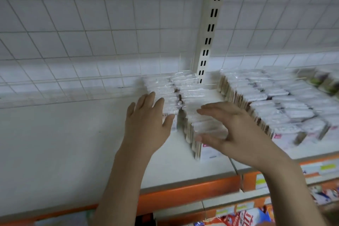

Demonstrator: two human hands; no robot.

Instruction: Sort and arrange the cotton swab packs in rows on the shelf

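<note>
On the shelf (73,143), open-fingered hands flank blurred, clear-wrapped cotton swab packs (185,95).

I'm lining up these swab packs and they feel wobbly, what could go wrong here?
The front pack of the right-hand row stands nearest the shelf edge, so a push could tip it off. The left hand and right hand flank upright, loosely leaning rows; sideways pressure might topple them like dominoes.

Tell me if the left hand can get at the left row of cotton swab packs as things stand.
Probably yes. The left hand is open and already at the near end of the left row, with bare shelf beside it and nothing between. Blur hides whether the fingers touch the packs.
</note>
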